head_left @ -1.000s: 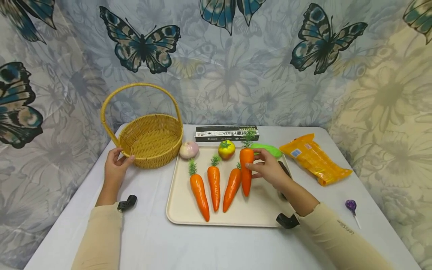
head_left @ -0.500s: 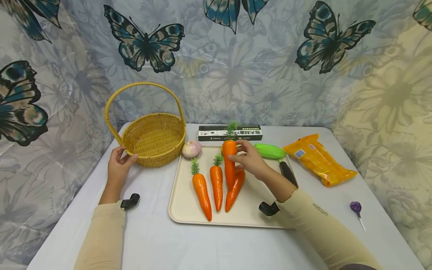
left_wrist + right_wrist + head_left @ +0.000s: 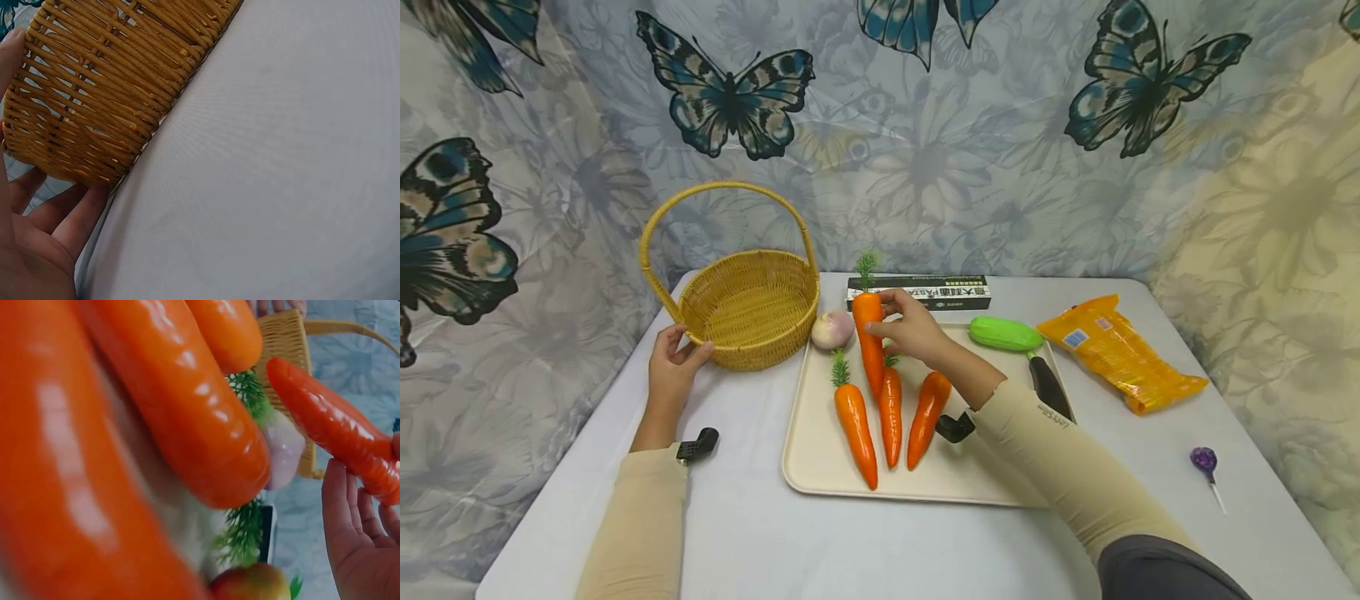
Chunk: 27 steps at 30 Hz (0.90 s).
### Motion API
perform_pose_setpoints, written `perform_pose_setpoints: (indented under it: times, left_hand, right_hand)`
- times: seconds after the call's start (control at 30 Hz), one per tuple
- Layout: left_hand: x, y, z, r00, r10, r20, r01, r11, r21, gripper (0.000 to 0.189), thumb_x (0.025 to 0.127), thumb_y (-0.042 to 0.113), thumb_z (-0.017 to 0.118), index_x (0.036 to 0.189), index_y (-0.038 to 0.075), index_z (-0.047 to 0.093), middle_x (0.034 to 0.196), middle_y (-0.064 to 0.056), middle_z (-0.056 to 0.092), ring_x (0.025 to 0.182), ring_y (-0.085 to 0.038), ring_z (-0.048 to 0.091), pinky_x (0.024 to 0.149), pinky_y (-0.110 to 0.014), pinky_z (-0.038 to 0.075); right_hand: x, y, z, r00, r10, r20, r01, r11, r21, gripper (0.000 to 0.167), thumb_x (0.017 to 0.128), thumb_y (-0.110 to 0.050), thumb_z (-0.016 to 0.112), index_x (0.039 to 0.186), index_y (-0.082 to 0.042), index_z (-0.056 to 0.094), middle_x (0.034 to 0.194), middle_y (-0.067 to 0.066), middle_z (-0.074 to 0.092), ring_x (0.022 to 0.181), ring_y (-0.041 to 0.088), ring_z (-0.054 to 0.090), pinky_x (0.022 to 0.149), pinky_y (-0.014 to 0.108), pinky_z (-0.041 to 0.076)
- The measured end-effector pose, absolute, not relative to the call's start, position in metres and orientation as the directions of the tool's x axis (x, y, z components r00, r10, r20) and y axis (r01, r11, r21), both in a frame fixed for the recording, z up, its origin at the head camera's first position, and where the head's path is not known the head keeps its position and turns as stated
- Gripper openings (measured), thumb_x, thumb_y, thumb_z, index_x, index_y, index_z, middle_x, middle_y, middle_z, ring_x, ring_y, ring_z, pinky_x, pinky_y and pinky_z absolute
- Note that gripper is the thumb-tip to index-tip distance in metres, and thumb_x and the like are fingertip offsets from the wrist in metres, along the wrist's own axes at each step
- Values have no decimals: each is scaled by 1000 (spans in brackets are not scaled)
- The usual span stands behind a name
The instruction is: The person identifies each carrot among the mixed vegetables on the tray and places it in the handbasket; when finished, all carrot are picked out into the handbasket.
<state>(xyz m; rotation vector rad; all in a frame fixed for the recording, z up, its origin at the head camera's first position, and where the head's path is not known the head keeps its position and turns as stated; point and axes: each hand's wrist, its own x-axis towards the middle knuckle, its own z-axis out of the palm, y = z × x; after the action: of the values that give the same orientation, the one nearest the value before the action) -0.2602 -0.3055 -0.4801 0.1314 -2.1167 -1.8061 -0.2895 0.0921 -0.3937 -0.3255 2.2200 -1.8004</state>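
Observation:
My right hand [image 3: 916, 329] pinches a carrot [image 3: 868, 333] with a green leafy top, lifted above the back left of a cream tray [image 3: 808, 446]. It hangs nearly upright, tip overlapping another carrot in view. Three carrots [image 3: 855, 429] lie on the tray. Beside the held one is a pale purple-white onion [image 3: 832, 330]. My left hand [image 3: 672, 367] grips the near left side of a wicker basket [image 3: 760, 357], thumb at its rim. In the left wrist view, fingers [image 3: 81, 222] touch the basket's woven side [image 3: 119, 94]. A red-yellow fruit [image 3: 253, 584] shows in the right wrist view.
On the tray's right are a green ridged vegetable [image 3: 1006, 333] and a dark eggplant [image 3: 1048, 387], partly hidden by the sleeve. A black-and-white pasta box [image 3: 925, 293] stands behind. Further right lie an orange packet [image 3: 1120, 354] and a purple lollipop [image 3: 1204, 460]. The basket's tall handle [image 3: 730, 185] arches up.
My right hand has carried the carrot leftward across the tray, from its right-middle toward the onion and basket. My left hand keeps its place on the basket. The view has shifted slightly.

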Motion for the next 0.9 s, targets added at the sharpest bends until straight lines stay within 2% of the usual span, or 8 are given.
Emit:
perform_pose_setpoints:
  times: [0.27,0.4,0.57,0.63,0.8,0.9]
  left_hand:
    - [-257,-303,-476,-932,-299,205,153,191,970,64,89,16,73,140,4,38,156,-9,26,133,-35,41,99,-25,46]
    - [-260,-305,-482,-926,-310,217,162,194,968,62,89,16,74,139,4,39,155,-9,29,131,-35,42,97,-22,46]
    - [-261,-303,-484,-925,-300,235,187,182,965,64,88,14,74,138,-1,37,154,-10,32,131,-37,42,94,-18,46]
    - [-260,-303,-484,-927,-300,227,178,183,967,65,88,15,75,139,1,38,154,-9,31,131,-37,42,94,-18,46]
    - [-257,-306,-482,-933,-309,184,137,167,976,66,87,15,76,140,4,39,154,-10,31,133,-36,41,93,-16,47]
    - [-255,-304,-475,-933,-305,190,151,148,977,66,86,11,76,140,0,40,154,-13,31,133,-38,40,91,-15,47]
  right_hand:
    - [-311,50,-380,-916,-396,-68,-30,235,-972,58,89,-19,73,138,-12,43,116,14,52,95,30,63,71,45,59]
    - [-320,28,-375,-896,-439,-63,-61,262,-963,58,90,-20,73,139,-13,43,115,13,52,92,29,63,72,44,59]
    - [-333,4,-363,-876,-480,-42,-95,258,-961,60,90,-20,73,141,-11,42,117,13,51,96,28,61,76,47,58]
    - [-338,-7,-359,-871,-490,-33,-103,247,-963,62,89,-21,73,141,-11,42,118,12,51,98,28,61,78,48,58]
    - [-352,-35,-351,-866,-499,-28,-79,192,-978,59,89,-20,73,140,-11,44,119,11,52,100,26,60,77,46,58]
    - [-360,-48,-348,-877,-480,-38,-55,177,-983,57,90,-18,73,139,-12,46,117,11,53,99,26,61,77,46,58]
